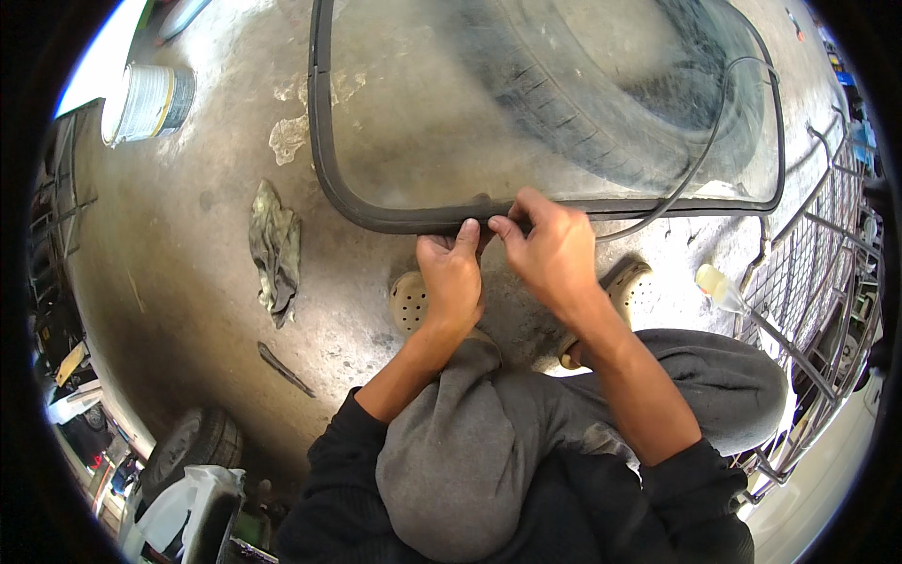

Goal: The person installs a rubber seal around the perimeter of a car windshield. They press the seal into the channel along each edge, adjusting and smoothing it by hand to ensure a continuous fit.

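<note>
Glass: we see the clear pane in front of our knees, above the floor, with a tire visible through it; we cannot tell whether the two touch.
Seal: the black rubber runs around the pane's visible edge.
Left hand: our left hand has its grip closed on the seal's near side, thumb on top, fingertips hidden below.
Right hand: just beside it, our right hand pinches the same stretch between thumb and bent forefinger; this grip is closed too.
Cord: a thin dark line loops over the pane's right part; snagged, it could drag the rubber out of place.
Rubber risk: if we pull unevenly, the rubber could twist or pop off the edge.
Pane risk: pressing hard at one spot could tip or crack it.
Bottle: it leans near the mesh rack; a bumped elbow could knock it over.
</note>
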Available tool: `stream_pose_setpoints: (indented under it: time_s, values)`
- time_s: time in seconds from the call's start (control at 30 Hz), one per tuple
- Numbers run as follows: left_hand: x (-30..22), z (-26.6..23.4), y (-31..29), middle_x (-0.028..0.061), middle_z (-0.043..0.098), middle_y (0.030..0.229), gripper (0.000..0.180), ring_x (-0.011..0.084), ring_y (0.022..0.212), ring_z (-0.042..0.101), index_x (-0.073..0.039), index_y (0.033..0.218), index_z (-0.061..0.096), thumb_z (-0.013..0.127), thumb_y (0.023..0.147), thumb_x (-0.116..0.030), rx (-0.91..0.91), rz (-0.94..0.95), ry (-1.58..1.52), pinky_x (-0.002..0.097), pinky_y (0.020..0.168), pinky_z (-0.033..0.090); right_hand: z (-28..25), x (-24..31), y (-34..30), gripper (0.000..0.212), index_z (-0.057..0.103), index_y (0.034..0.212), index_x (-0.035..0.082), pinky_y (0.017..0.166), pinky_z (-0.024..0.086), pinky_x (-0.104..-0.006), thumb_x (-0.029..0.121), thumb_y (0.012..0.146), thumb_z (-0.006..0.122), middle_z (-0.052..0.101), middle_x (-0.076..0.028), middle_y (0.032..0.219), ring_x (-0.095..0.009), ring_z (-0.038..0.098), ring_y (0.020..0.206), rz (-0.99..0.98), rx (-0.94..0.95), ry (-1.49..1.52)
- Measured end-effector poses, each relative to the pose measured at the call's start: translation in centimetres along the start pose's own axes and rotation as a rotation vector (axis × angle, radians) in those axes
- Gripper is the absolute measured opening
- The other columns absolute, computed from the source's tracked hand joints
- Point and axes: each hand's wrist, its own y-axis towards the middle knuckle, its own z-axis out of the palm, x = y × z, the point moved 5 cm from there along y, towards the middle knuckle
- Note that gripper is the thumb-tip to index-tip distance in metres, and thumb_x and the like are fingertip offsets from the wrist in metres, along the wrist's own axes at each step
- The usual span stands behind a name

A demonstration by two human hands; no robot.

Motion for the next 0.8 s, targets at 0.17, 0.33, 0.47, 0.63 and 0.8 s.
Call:
stream_pose_setpoints:
  time_s: [0.17, 0.33, 0.47, 0.63, 0.8]
  values:
    - [-0.1, 0.1, -0.2, 0.0155, 0.058, 0.107, 0.022, 0.0235, 0.097, 0.061, 0.009, 0.111, 0.049, 0.050, 0.089, 0.004, 0.125, -0.011, -0.026, 0.0376, 0.090, 0.051, -2.2, -0.8, 0.2, 0.018, 0.065, 0.079, 0.001, 0.055, 0.047, -0.0371, 0.017, 0.075, 0.071, 0.061, -0.018, 0.065, -0.033, 0.061, 0.058, 0.006, 0.096, -0.006]
    - [0.4, 0.7, -0.2, 0.0156, 0.058, 0.108, 0.023, 0.0243, 0.097, 0.061, 0.008, 0.110, 0.049, 0.052, 0.087, 0.006, 0.126, 0.005, -0.065, 0.0391, 0.089, 0.052, -2.2, -1.6, 0.6, 0.018, 0.067, 0.075, 0.003, 0.061, 0.050, -0.0399, 0.021, 0.074, 0.071, 0.064, -0.017, 0.068, -0.035, 0.063, 0.064, 0.116, 0.152, 0.032]
    - [0.6, 0.8, 0.0, 0.0155, 0.059, 0.106, 0.020, 0.0240, 0.094, 0.062, 0.007, 0.107, 0.050, 0.052, 0.087, 0.006, 0.114, 0.015, -0.034, 0.0372, 0.085, 0.054, -2.1, -0.8, 0.5, 0.022, 0.065, 0.072, 0.002, 0.056, 0.048, -0.0371, 0.022, 0.071, 0.073, 0.062, -0.016, 0.063, -0.031, 0.062, 0.058, 0.160, 0.080, -0.076]
    - [0.6, 0.6, -0.2, 0.0152, 0.059, 0.104, 0.019, 0.0210, 0.091, 0.062, 0.009, 0.104, 0.051, 0.055, 0.086, 0.005, 0.013, 0.005, 0.080, 0.0319, 0.078, 0.053, -1.2, -0.2, 0.1, 0.018, 0.063, 0.071, 0.002, 0.058, 0.048, -0.0396, 0.019, 0.073, 0.070, 0.061, -0.017, 0.062, -0.034, 0.062, 0.060, 0.215, 0.073, -0.118]
    - [0.3, 0.5, -0.3, 0.0131, 0.058, 0.101, 0.022, 0.0150, 0.089, 0.059, 0.008, 0.104, 0.048, 0.057, 0.086, 0.003, -0.009, 0.015, 0.209, 0.0266, 0.070, 0.050, -0.2, 0.3, 0.4, 0.015, 0.064, 0.072, 0.002, 0.061, 0.049, -0.0428, 0.017, 0.074, 0.066, 0.062, -0.019, 0.065, -0.037, 0.063, 0.065, 0.201, 0.103, -0.226]
